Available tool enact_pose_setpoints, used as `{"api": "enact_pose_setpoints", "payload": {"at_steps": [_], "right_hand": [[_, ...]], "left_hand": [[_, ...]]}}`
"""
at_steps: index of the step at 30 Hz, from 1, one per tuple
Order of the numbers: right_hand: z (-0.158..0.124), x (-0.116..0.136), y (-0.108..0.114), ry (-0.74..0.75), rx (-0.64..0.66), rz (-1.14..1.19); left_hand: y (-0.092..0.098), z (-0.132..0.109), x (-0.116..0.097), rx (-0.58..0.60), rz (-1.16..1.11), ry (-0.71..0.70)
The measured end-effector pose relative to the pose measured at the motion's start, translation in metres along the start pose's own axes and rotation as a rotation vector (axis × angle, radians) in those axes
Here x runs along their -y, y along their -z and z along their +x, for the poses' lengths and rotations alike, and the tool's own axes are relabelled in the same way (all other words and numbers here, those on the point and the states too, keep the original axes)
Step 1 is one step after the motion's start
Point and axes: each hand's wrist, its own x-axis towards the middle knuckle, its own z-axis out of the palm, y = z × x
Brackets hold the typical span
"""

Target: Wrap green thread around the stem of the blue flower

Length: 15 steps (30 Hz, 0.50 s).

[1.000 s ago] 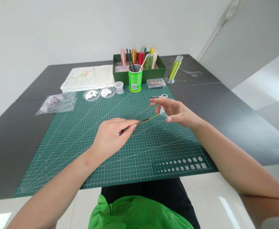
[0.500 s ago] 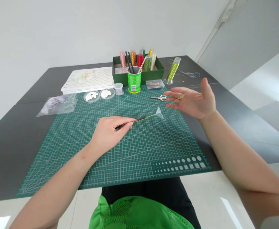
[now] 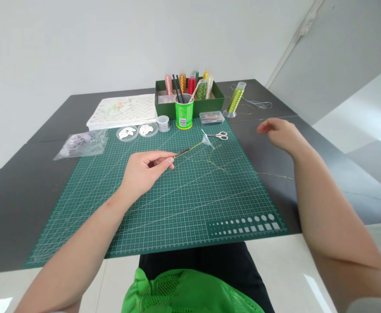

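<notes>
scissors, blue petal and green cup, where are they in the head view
Scissors (image 3: 218, 135), head view: where handles meet blades.
Blue petal (image 3: 205, 139), head view: its middle.
Green cup (image 3: 184, 114), head view: front side.

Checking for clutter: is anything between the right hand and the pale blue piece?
In this view, scissors lie on the cutting mat between the right hand and the pale blue piece, probably low enough to pass over.

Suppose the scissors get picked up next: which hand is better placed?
Probably the right hand: nothing shows in its grasp, and it is nearer the handles of the scissors. The left hand is occupied, pinching a slim dark tool beside the pale blue petal's stem.
</notes>
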Motion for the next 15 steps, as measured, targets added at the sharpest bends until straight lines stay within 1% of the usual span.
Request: {"api": "enact_pose_setpoints", "payload": {"at_steps": [2, 3, 4, 5, 7, 8, 9, 10, 11, 12, 13, 15], "right_hand": [[0.001, 0.011, -0.011, 0.126, -0.334, -0.136], [-0.001, 0.022, -0.021, 0.175, -0.464, -0.162], [-0.005, 0.036, -0.036, 0.206, -0.49, -0.092], [-0.011, 0.051, -0.052, 0.224, -0.404, 0.039], [-0.023, 0.081, -0.086, 0.169, -0.121, 0.296], [-0.029, 0.094, -0.102, 0.119, 0.042, 0.356], [-0.033, 0.105, -0.115, 0.066, 0.175, 0.397], [-0.037, 0.113, -0.125, 0.013, 0.261, 0.432], [-0.04, 0.119, -0.132, -0.037, 0.315, 0.449], [-0.042, 0.123, -0.136, -0.075, 0.33, 0.46], [-0.042, 0.124, -0.137, -0.1, 0.328, 0.474], [-0.042, 0.123, -0.132, -0.118, 0.314, 0.537]], "left_hand": [[0.0, 0.001, 0.001, 0.003, -0.05, 0.021], [0.0, 0.002, 0.002, 0.003, -0.071, 0.026], [-0.001, 0.002, 0.003, 0.003, -0.091, 0.03], [-0.002, 0.002, 0.004, 0.004, -0.109, 0.034], [-0.004, 0.002, 0.005, 0.007, -0.142, 0.046], [-0.005, 0.002, 0.006, 0.01, -0.157, 0.056], [-0.006, 0.002, 0.006, 0.015, -0.17, 0.065], [-0.007, 0.002, 0.007, 0.02, -0.179, 0.071], [-0.007, 0.002, 0.007, 0.029, -0.182, 0.075], [-0.007, 0.002, 0.007, 0.038, -0.181, 0.073], [-0.007, 0.002, 0.006, 0.046, -0.178, 0.067], [-0.008, 0.002, 0.006, 0.058, -0.169, 0.048]]}}
